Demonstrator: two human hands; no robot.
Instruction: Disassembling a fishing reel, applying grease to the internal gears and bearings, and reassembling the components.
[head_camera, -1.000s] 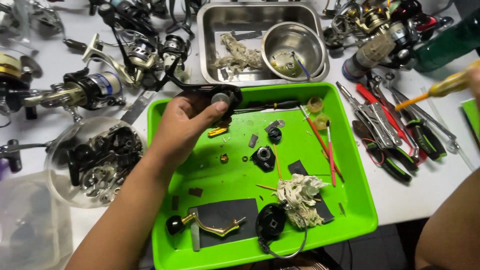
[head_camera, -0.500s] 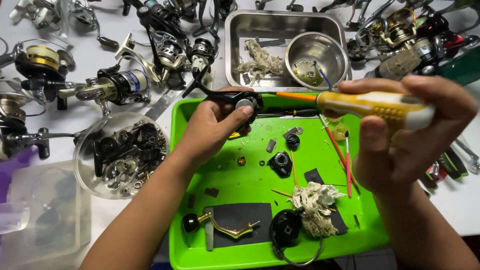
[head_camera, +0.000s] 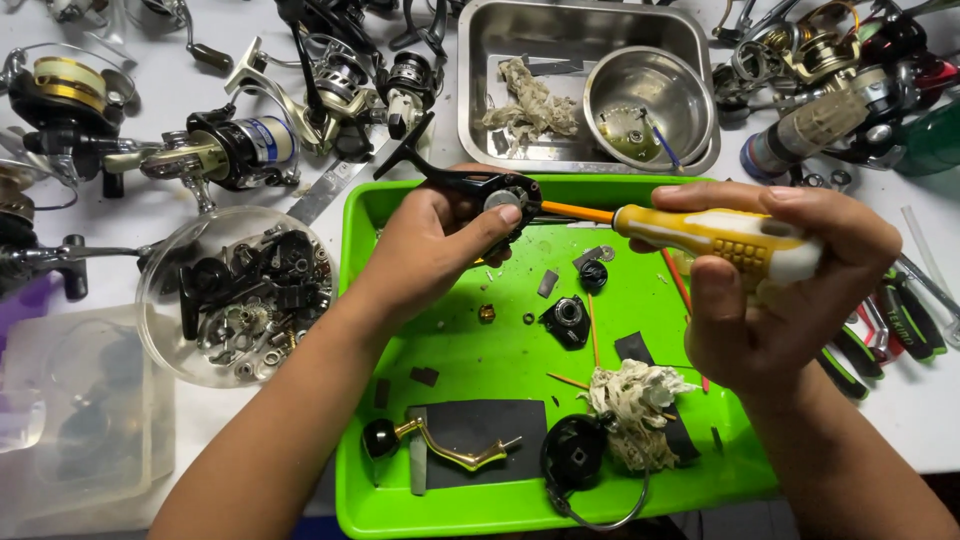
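Black reel frame (head_camera: 470, 185) pinched in your left hand (head_camera: 435, 250), fingers curled tight round it, thumb across the silver hub; it sits above the far rim of the green tray (head_camera: 500, 500), its foot sticking out past the edge toward the reels. Your right hand (head_camera: 770, 270) is wrapped closed on the yellow-handled screwdriver (head_camera: 720, 240), orange shaft level, tip meeting the frame's hub. Below the hands: small black parts, a greasy rag (head_camera: 635, 400), a gold crank handle (head_camera: 445, 445) on a dark mat, a black side cover (head_camera: 575, 455) near the tray's near edge. Bare green between your wrists gives some room. Steel pan (head_camera: 480, 90) touches the tray's far rim, holding a steel bowl (head_camera: 650, 95). Left of the tray, just beside it, a clear dish of parts (head_camera: 240, 295). Pliers (head_camera: 900, 325) lie right of the tray.
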